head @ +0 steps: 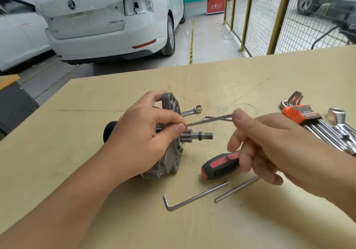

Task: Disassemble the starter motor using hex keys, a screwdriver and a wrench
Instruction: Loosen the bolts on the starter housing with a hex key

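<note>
The grey starter motor (pixel 170 158) lies on its side on the table, its pinion shaft (pixel 202 136) pointing right. My left hand (pixel 146 135) grips the motor's flange from the left; its thumb and forefinger steady the tip of a hex key (pixel 210 120) at the flange face. My right hand (pixel 269 144) pinches the far end of that hex key between thumb and forefinger. A black and red screwdriver (pixel 219 165) lies just under my right hand. Two loose hex keys (pixel 194 197) rest nearer to me. A small wrench (pixel 192 110) lies behind the motor.
A hex key set in an orange holder (pixel 297 113) and a larger chrome wrench (pixel 341 121) sit at the right of the beige table (pixel 96 171). Beyond the table's far edge are a white car (pixel 107 21) and a yellow mesh fence (pixel 269 13).
</note>
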A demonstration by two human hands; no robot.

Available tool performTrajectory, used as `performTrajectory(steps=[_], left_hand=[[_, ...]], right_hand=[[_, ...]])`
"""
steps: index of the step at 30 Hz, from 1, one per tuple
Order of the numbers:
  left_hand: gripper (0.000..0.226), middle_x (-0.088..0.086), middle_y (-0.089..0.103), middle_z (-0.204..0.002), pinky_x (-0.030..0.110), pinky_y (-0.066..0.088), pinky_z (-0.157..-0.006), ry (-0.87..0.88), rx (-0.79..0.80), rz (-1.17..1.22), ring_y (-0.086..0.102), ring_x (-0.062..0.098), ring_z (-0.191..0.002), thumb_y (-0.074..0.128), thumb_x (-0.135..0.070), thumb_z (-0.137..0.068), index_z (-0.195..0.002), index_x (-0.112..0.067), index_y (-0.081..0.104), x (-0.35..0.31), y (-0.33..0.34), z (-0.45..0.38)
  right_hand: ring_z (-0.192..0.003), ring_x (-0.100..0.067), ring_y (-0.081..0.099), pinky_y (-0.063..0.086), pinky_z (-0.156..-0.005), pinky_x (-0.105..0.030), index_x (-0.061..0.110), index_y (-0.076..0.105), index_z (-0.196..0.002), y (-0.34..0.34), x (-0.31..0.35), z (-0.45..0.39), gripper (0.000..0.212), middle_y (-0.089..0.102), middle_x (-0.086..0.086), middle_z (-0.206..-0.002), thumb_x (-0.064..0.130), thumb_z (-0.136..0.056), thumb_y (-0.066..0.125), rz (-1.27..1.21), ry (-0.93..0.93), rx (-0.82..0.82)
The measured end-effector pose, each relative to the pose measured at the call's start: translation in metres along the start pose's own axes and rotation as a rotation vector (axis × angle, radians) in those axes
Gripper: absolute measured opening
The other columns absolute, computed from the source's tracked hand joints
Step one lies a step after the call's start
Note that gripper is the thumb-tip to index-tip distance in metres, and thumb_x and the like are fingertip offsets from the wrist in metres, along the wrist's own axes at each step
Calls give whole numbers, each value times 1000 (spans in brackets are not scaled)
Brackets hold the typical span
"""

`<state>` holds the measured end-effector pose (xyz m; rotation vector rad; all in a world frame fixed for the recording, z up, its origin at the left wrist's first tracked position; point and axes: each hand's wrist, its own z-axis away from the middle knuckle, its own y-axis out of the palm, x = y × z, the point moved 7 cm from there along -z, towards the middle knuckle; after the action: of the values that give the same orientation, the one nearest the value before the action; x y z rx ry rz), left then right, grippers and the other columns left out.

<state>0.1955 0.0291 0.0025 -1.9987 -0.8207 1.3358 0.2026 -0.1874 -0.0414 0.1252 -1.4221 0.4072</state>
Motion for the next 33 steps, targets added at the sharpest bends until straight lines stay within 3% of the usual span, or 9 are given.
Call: performTrajectory(steps=[4,10,16,18,20,24,28,31,33], left_hand=[[21,-12,49,-150,45,46,-112,42,9,-34,57,15,-130,76,-26,-90,-87,-47,77,-5,-2,-3],[31,-11,49,-150,32,41,-108,77,-18,-9,58,13,-127,80,-21,-89,-86,-51,75,-5,-2,1],[18,-12,43,-157,31,39,-108,75,-2,-36,54,-1,-128,75,-27,-94,-90,-45,78,0,0,3],[12,-13,40,-160,25,38,-104,84,7,-62,53,-11,-119,72,-33,-96,-93,-42,79,0,1,3],[10,-12,42,-158,22,36,-105,95,-12,-65,52,-15,-117,72,-34,-96,-92,-39,80,0,0,3],[19,-10,47,-154,28,38,-107,88,-50,-44,55,9,-130,76,-25,-93,-87,-43,77,-1,-1,5],[19,-12,46,-154,13,29,-104,64,-37,-21,45,3,-138,78,-25,-91,-87,-44,75,-1,-3,3],[15,-8,43,-159,23,34,-109,76,-15,-47,50,5,-134,77,-24,-93,-95,-38,81,-1,0,3],[15,-6,45,-158,28,35,-112,84,-30,-41,50,6,-137,78,-22,-93,-95,-37,82,0,-1,3]], right_hand=[[-32,-15,26,25,-41,-17,12,62,-65,11,-15,3,58,46,-13,-52,69,-76,62,-299,251,111],[-33,-13,26,26,-39,-15,16,57,-65,11,-2,1,34,45,-11,-53,44,-76,73,-347,130,133],[-52,-8,59,37,-48,-14,24,64,-76,-4,30,8,26,64,14,-62,35,-98,56,670,-591,-218],[-48,-11,58,42,-48,-16,25,70,-82,-5,28,9,26,67,8,-64,45,-94,60,540,-597,-184],[-39,-19,53,41,-41,-25,14,75,-83,-6,22,2,57,67,-11,-63,69,-84,61,159,-395,-83],[-33,-22,43,38,-40,-24,6,73,-76,4,3,-2,57,63,-26,-64,63,-77,71,-208,-45,167],[-34,-21,48,41,-38,-26,12,75,-84,-3,20,1,26,67,-14,-64,36,-79,81,-1,-314,58],[-40,-17,57,46,-41,-24,31,76,-94,-9,29,6,4,70,-7,-68,29,-92,74,363,-528,-118],[-39,-19,56,48,-41,-27,30,79,-92,-10,26,5,12,70,-9,-69,41,-87,77,242,-492,-110]])
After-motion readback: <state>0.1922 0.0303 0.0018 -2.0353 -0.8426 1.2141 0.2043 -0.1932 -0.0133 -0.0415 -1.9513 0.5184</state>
